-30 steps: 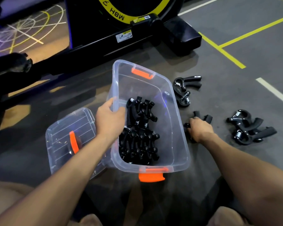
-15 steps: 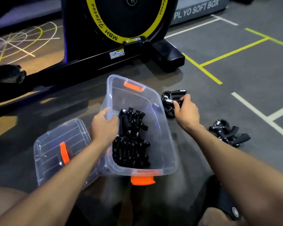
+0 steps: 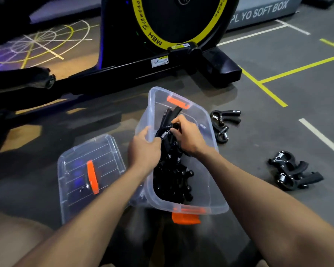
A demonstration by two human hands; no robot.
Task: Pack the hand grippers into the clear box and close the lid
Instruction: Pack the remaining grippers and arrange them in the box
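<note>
**Lowering grippers into the box**

Our right hand (image 3: 183, 134) grips black spring-loaded hand grippers (image 3: 171, 117) over the clear plastic box with orange latches (image 3: 210, 189); our left hand (image 3: 145, 149) clasps its near-left rim. Best to set them flat against the packed pile (image 3: 172, 180), handles aligned. Two clusters (image 3: 223, 122) (image 3: 291, 171) wait on the floor. The clear lid (image 3: 91, 170) lies left.

Both forearms run bare from the bottom edge all the way up, no sleeves showing, no watch, no bands at either wrist. The left hand (image 3: 144, 149) is ungloved, no rings visible. The right hand (image 3: 187, 136) is the same: bare fingers and a bare wrist.
</note>
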